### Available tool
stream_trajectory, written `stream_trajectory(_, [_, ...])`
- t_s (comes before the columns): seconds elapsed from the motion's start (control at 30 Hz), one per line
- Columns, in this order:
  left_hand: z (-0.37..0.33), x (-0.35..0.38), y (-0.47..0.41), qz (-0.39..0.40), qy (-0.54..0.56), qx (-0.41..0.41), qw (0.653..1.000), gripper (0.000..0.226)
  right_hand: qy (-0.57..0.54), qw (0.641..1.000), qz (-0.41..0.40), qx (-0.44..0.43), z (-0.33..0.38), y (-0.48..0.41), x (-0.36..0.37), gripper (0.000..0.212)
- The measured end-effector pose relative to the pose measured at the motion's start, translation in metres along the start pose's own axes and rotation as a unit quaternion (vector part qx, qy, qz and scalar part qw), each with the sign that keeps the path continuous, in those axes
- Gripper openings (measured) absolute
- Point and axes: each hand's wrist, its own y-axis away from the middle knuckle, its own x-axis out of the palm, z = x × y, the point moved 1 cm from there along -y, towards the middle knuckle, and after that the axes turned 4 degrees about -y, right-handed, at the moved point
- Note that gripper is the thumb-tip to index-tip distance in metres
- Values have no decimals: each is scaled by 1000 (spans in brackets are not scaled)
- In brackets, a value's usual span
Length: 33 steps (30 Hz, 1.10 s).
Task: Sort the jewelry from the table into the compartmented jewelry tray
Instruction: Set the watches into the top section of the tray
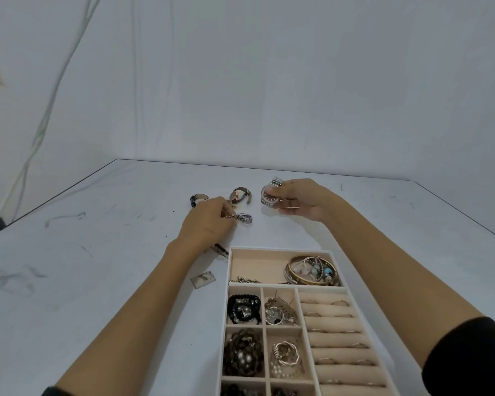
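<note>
Your right hand [300,200] gripped a silver metal-banded wristwatch [270,196] above the white table [97,267]. Your left hand [209,221] pinched what looked like a slim link-band watch [241,218] low over it. Both pieces, mid-pickup, likely belonged in the wide far compartment of the beige compartmented jewelry tray [230,267].

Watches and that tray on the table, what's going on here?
A person is sorting jewelry. The right hand holds a silver watch, while the left hand pinches a smaller metal-band watch down at the table. A rose-gold watch and a blue-strapped watch lie farther back. The tray already holds bangles, bead bracelets and rings.
</note>
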Motion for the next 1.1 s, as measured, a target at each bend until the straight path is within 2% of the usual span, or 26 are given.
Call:
stream_trajectory(0.07, [0,-4,1,-1,110,-30,993,9,-15,1000,10,-7,3,12,-3,20])
stream_trajectory(0.17, [-4,-15,7,4,248,-72,966,14,-21,999,23,-18,7,35,-3,25])
stream_trajectory(0.37, [-24,-35,34,79,342,-52,935,21,17,997,33,-61,11,83,2,36])
stream_trajectory(0.5, [-32,-39,58,102,323,-44,940,24,82,993,35,-73,6,106,8,29])
stream_trajectory(0.73, [-34,-38,78,98,228,-39,968,20,144,985,31,-90,-8,121,20,37])
stream_trajectory(0.9, [-35,-42,80,104,192,-36,975,20,245,962,34,-116,-11,120,22,26])
stream_trajectory(1.1, [-38,-47,82,112,162,-44,979,20,236,966,62,-87,-10,124,23,26])
